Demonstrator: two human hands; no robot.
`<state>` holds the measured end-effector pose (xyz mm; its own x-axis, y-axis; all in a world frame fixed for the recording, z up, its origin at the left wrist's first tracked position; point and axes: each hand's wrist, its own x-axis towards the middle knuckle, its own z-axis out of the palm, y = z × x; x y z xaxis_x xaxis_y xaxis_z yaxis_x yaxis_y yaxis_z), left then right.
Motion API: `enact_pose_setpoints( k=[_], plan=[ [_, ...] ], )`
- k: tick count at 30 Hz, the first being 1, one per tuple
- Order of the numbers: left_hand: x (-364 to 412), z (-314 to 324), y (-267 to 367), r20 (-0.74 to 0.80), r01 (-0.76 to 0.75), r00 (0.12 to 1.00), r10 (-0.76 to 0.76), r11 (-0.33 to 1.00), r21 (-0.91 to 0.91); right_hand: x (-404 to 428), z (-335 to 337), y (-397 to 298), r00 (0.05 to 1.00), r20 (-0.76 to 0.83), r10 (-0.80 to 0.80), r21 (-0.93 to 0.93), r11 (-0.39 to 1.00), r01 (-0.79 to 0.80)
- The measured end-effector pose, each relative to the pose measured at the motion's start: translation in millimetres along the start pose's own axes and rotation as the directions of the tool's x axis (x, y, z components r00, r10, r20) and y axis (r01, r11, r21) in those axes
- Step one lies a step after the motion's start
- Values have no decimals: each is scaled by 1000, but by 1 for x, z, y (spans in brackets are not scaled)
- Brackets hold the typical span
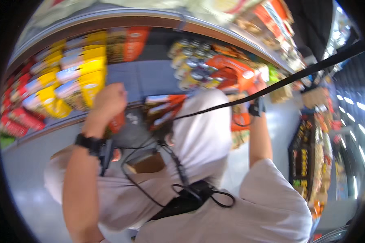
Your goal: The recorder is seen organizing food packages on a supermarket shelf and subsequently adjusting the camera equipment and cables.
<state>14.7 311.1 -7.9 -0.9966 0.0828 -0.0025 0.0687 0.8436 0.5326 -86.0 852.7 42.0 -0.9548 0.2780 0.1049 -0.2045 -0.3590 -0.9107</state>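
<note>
My left hand (109,98) is curled in front of the shelf, beside the yellow snack packets (92,76). An orange packet (117,121) shows just below it, but blur hides whether the fingers hold it. At the right end of the shelf, my right hand (255,85) grips the edge of an orange bag (234,70). That bag lies against rows of shiny packs or cans (191,65). Between my hands, several orange-and-white packets (164,107) stand by my knee, over a dark grey box (132,127).
Red packets (22,121) fill the shelf's left end. An upper shelf edge (133,16) overhangs the goods. A black cable (276,82) crosses the view past my right hand. Near my legs stands an open cardboard box (149,162). Stacked goods (310,152) line the right side.
</note>
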Motion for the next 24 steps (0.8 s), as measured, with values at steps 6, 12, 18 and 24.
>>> enact_pose_setpoints(
  k=[6, 12, 18, 24],
  plan=[
    [3, -7, 0, 11, -13, 1000, 14, 990, -142, -25, 3, -55, 981, -190, -21, 317, 945, 82],
    [6, 2, 9, 42, -42, 998, 48, 992, -120, -74, -17, -119, 951, -244, -189, 261, 932, 252],
    [11, 8, 9, 89, -35, 995, 49, 988, -150, -106, -58, -176, 916, -308, -259, 181, 929, 323],
    [15, 9, 7, 137, -11, 990, 32, 988, -151, -148, -48, -187, 669, -580, -465, -307, 885, 349]
  ],
)
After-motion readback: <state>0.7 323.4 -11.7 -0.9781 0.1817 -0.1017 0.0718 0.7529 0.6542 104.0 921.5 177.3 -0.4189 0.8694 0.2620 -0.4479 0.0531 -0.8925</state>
